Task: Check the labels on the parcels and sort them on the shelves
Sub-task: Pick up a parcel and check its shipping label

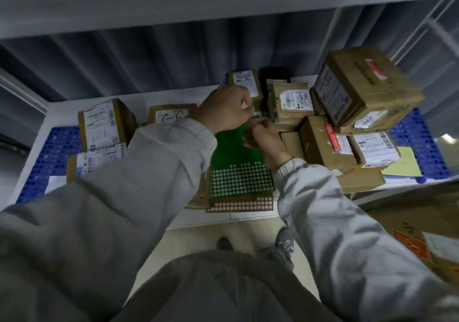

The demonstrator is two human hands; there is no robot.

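- The left hand (224, 108) reaches over the white shelf (159, 98), its fingers curled at the top edge of a green sticker sheet (236, 152); whether they pinch the sheet or something small and white is hard to tell.
- The right hand (264, 139) is just beside it at 4 o'clock, fingers bent and pinching the sheet's upper right edge.
- The sheet (rows of pale round dots across its lower part) lies at the middle of the shelf front, over a brown dotted sheet (239, 206).
- Cardboard parcels with white labels surround it: a labelled box (104, 122) at 9 o'clock, a flat parcel (99, 160) just in front of that, and a box marked by hand (171, 115) behind the left sleeve (139, 185).
- At 2 o'clock a stack of boxes (347, 135) rises, with a large tilted carton (365, 88) on top.
- Blue perforated mats (49, 157) lie at both ends of the shelf.
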